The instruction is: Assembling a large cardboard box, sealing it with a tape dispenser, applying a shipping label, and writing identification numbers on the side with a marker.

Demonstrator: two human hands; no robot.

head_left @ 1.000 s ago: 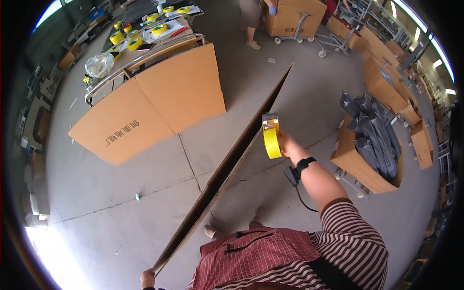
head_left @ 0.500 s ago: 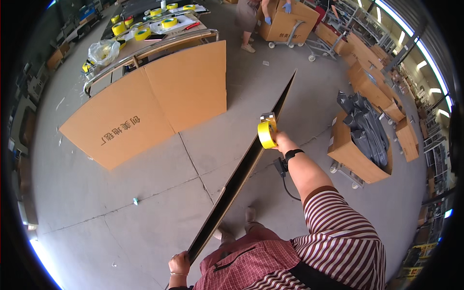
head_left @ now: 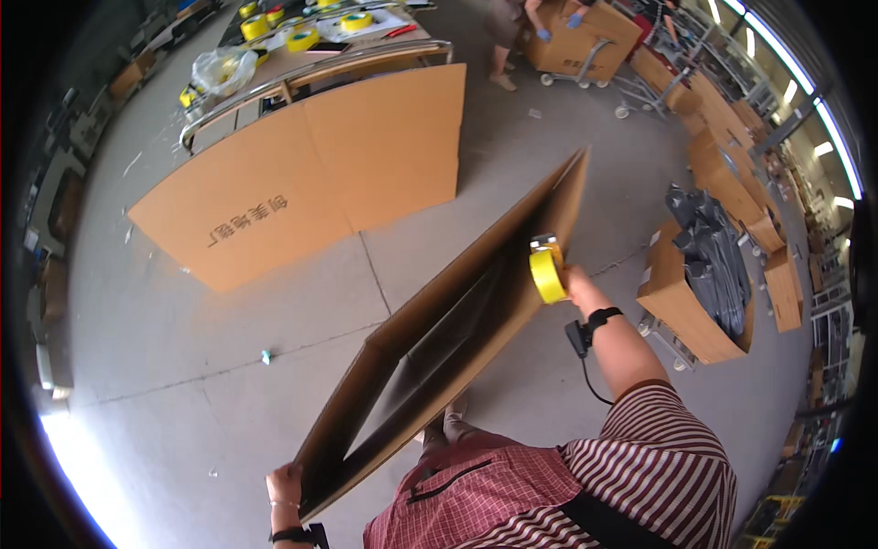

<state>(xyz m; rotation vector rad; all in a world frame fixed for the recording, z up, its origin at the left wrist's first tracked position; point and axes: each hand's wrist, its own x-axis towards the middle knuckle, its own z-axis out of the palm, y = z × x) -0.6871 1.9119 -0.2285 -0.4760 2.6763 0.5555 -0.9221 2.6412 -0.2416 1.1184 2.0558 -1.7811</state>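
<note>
An unsealed cardboard box (head_left: 421, 316) stretches diagonally in front of me, partly spread, with floor showing through between its walls. Its lower left corner is gripped by my left hand (head_left: 284, 485), fingers closed around the edge. Over the box's right side, my right hand (head_left: 576, 284) is closed on a tape dispenser (head_left: 543, 243) loaded with a roll of yellow tape (head_left: 547, 276). Whether those fingers also pinch the cardboard wall is hidden.
A flat cardboard box (head_left: 311, 174) leans against a table (head_left: 283, 78) bearing tape rolls. At right, a carton on a trolley holds dark plastic bags (head_left: 709, 261). Farther back, a person's gloved hands touch a wheeled carton (head_left: 581, 41).
The box has gone from nearly flat to spread, its walls now apart. My left hand has moved left, and my right hand with the tape dispenser has shifted right and slightly down.
</note>
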